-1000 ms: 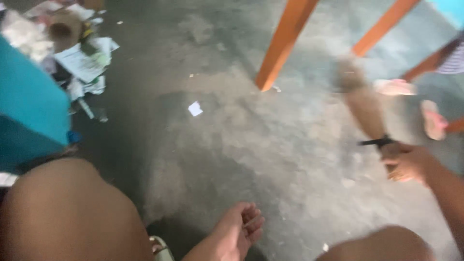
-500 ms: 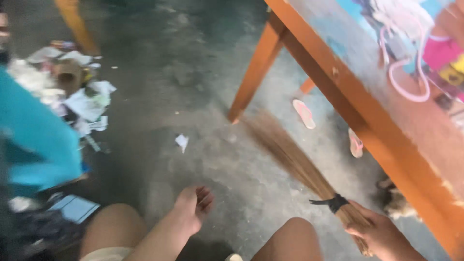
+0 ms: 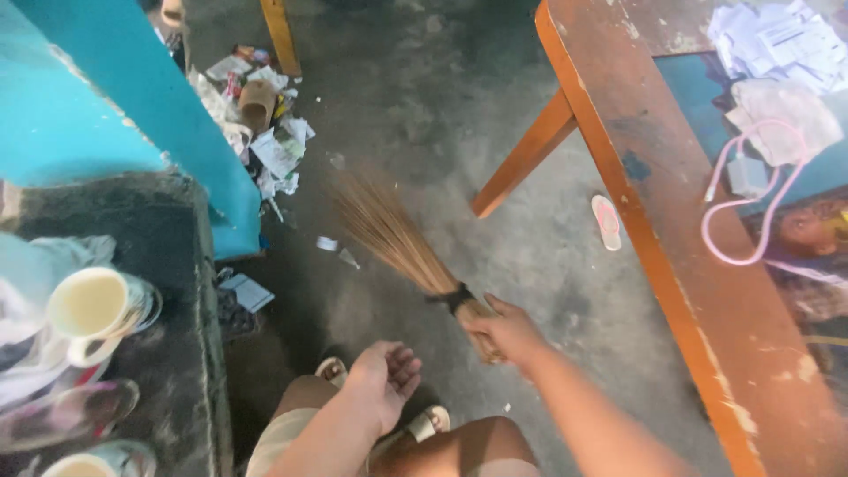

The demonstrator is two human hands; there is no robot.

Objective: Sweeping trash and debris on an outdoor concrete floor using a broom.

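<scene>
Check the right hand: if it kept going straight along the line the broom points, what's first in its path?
The right hand grips a stick broom pointing up-left across the floor. First in that line are small paper scraps by the bristle tips, then likely the litter pile beside the turquoise wall. Depth is unclear.

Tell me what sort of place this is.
Probably a lived-in home or workshop room: a bare concrete floor with a litter pile, a worn wooden table, and a stick broom gripped in the right hand.

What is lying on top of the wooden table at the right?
On the wooden table lie a pink cable, crumpled white cloth, scattered papers and a small grey block. What lies under cloth and papers is covered.
</scene>
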